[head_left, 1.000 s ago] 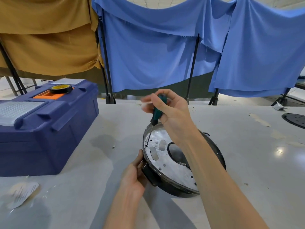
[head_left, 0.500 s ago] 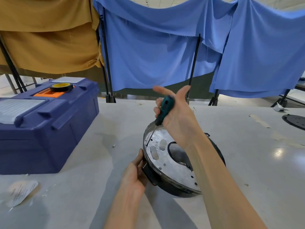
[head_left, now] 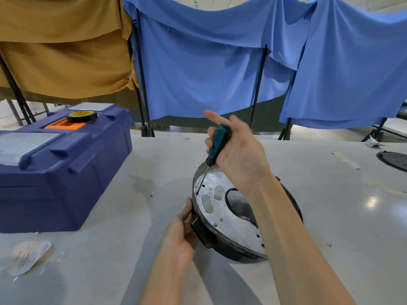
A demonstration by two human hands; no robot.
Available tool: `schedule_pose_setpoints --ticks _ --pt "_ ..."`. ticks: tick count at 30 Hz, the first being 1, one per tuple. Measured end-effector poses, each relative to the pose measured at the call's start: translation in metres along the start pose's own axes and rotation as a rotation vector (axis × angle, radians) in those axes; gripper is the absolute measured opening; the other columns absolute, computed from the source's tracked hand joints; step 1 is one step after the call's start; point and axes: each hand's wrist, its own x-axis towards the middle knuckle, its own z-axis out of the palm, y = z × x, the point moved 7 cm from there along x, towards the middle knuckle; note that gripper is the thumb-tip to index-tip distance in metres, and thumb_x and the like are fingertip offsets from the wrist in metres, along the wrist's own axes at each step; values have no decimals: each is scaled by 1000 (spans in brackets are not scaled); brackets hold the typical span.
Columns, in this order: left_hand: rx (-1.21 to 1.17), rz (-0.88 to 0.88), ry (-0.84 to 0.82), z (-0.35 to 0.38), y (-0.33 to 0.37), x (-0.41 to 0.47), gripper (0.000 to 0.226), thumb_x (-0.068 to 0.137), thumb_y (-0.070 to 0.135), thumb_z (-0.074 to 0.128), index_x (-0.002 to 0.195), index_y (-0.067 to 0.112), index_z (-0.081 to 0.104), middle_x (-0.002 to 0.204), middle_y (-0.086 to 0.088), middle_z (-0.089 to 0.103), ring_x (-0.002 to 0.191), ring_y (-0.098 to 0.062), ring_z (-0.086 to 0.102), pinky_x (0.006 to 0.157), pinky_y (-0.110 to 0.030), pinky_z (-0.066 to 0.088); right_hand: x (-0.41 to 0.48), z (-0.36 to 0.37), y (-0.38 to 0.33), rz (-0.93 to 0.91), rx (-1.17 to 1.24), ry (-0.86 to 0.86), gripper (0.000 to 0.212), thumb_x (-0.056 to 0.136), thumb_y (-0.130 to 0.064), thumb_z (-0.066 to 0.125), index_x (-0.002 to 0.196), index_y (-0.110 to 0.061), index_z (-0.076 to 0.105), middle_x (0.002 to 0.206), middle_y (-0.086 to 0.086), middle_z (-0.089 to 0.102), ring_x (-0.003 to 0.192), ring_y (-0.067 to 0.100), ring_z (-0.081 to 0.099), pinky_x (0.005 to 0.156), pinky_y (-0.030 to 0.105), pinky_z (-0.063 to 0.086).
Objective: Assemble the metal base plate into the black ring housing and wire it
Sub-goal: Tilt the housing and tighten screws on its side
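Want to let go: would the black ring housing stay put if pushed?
Probably rocks: the black ring housing sits tilted on a rounded underside, steadied by the left hand. Likely rigid, given the metal base plate inside.

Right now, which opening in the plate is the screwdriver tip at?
The small hole at the metal base plate's left rim, just beyond the two oblong slots; the large central cutout lies further right.
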Motion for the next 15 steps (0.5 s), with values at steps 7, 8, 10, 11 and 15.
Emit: schedule_pose_setpoints --ticks 7,8,10,11,15 --pt "13 -18 17 2 -1 -2 18 89 23 67 88 6 74 84 -7 76 67 -24 73 67 -38 51 -4 0 -4 -186 -227 49 27 86 -36 58 91 -10 64 74 4 61 65 17 52 68 29 45" --pt "17 -19 12 2 -1 -2 19 89 24 68 90 6 74 86 -8 76 71 -24 72 68 -39 51 -4 1 -1 -156 -197 23 38 88 -45 51 101 -13 67 74 2 56 67 15 48 70 28 42" --pt "17 -20 -3 3 -2 -2 21 89 25 67 93 6 74 90 -8 76 76 -25 72 70 -39 52 -3 1 4 -73 -69 -6 53 96 -52 37 122 -14 64 81 2 52 75 14 48 77 28 41" --pt "18 -20 -9 3 -2 -1 21 89 25 67 93 6 74 90 -8 76 75 -25 73 71 -40 52 -3 1 5 -41 -23 -7 50 102 -46 34 127 -13 62 85 2 54 80 15 51 81 29 43" --pt "25 -22 -15 1 -3 -1 22 90 26 66 94 6 75 93 -8 77 71 -24 74 70 -40 52 -5 2 5 -97 -145 19 24 100 -16 48 113 -7 67 97 4 68 93 23 67 96 39 53"
